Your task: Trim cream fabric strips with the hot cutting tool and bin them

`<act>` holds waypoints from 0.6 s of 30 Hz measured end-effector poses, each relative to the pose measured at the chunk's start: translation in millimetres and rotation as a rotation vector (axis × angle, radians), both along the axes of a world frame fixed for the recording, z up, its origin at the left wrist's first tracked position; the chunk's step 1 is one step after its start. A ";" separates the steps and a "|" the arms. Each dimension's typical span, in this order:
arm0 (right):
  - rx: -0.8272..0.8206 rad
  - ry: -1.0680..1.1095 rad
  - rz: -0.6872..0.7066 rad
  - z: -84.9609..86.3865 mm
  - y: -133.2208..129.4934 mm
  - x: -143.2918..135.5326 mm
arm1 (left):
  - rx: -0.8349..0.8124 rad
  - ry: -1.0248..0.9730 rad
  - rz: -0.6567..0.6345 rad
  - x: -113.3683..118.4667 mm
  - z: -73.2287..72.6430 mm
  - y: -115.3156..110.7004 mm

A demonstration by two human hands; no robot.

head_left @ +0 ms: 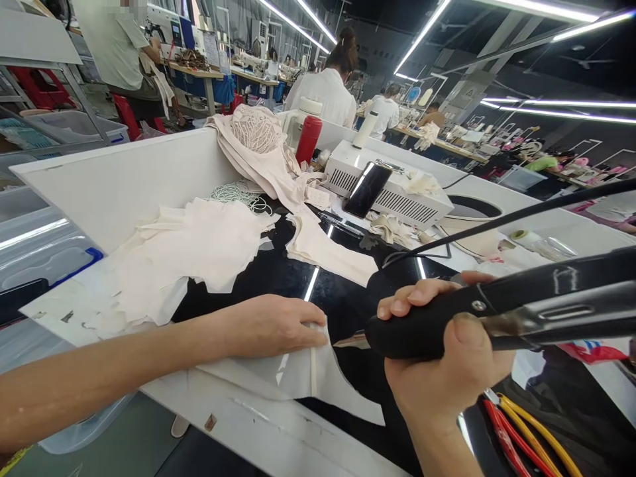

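My right hand (447, 358) is wrapped round the black handle of a hand tool (422, 324) with a metal lever, its thumb on the near side. My left hand (273, 324) lies on a pale fabric piece (348, 391) at the table's near edge, fingers together and pressing on a narrow strip (313, 371). A thin pointed end (352, 340) shows between the two hands. Beyond them, another cut fabric piece (332, 252) rests on the black surface, and a pile of pale pieces (199, 245) lies to the left.
A white box (387, 185) with a phone (368, 189) leaning on it stands at the back, beside a red bottle (309, 139) and a beige garment (253, 146). Red and yellow handled tools (527, 430) lie at right. A black cable (497, 218) crosses above the table. People sit beyond.
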State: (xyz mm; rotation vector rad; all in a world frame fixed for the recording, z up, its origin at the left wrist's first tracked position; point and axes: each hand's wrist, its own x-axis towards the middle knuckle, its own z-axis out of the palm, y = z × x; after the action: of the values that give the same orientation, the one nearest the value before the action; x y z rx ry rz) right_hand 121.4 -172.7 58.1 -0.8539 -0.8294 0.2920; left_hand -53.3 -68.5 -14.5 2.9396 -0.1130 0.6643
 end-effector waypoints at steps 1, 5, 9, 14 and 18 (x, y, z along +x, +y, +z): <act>0.004 -0.001 -0.012 1.5 -1.4 0.9 | 0.010 -0.017 -0.012 0.6 1.4 -0.9; 0.001 0.003 -0.029 4.8 -7.1 3.1 | -0.005 -0.081 -0.045 5.0 6.8 -10.1; 0.015 0.010 -0.012 2.6 -10.8 2.5 | -0.001 -0.044 -0.069 8.0 9.3 -21.6; 0.030 0.005 0.037 -2.1 -10.0 0.3 | -0.016 -0.011 -0.046 3.3 8.7 -25.6; 0.038 0.010 0.063 -5.0 -8.0 -2.4 | -0.047 -0.015 -0.045 -1.1 7.5 -25.2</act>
State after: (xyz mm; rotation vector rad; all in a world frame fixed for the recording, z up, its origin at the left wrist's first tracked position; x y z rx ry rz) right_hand 118.9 -180.7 53.0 -0.7910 -0.8514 0.3344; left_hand -54.3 -93.7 -7.1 2.8789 -0.1623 0.6729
